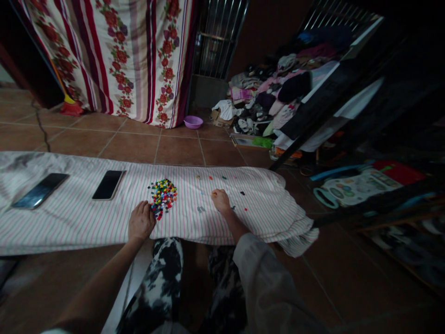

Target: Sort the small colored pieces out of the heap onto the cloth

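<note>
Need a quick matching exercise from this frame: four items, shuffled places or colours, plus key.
1. left hand
2. right hand
3. basin
4. broom head

A. purple
B. among the sparsely scattered pieces
C. mostly red
D. at the edge of the dense multicoloured pile

Pairs: 1-D, 2-B, 3-A, 4-C

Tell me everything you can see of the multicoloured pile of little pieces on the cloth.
The pile is a loose heap of tiny pieces, with red, yellow, green, blue, white and black among them, perhaps plastic. It looks densest in the middle, with strays around its edges. It lies on the striped cloth. The left hand is at its near left edge; whether it holds a piece is unclear.
</note>
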`<state>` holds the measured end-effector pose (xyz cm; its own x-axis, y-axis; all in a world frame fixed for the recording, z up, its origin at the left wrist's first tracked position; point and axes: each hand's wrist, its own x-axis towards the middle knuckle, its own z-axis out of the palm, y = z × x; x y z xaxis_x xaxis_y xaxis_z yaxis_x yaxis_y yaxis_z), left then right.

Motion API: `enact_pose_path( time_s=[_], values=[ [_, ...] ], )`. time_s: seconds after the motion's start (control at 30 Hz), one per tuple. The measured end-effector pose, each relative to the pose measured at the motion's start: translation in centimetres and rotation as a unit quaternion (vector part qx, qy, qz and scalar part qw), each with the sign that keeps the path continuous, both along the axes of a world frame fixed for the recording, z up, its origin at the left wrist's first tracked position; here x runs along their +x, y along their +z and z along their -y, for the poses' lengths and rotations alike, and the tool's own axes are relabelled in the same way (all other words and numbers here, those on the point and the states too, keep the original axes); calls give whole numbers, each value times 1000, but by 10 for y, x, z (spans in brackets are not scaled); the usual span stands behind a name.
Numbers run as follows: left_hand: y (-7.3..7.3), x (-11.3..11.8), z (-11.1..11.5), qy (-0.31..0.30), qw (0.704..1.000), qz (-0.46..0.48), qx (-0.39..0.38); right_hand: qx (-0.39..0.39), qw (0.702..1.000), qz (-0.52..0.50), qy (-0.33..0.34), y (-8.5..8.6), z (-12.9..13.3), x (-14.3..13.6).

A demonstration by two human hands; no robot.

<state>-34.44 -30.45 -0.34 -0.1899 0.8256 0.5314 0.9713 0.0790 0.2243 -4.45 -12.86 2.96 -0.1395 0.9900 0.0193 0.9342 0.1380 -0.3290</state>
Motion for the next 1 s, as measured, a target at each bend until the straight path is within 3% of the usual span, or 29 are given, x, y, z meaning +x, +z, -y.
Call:
enact_pose_path(
  time_s=[0.7, 1.0],
  values=[
    [-2, -1, 0, -18, 999, 27, -2, -19, 999, -28, 5, 2, -1, 2],
    [-3, -1, -1, -8, 1000, 21, -2, 62, 995, -73, 5, 4, 12, -6]
  ],
)
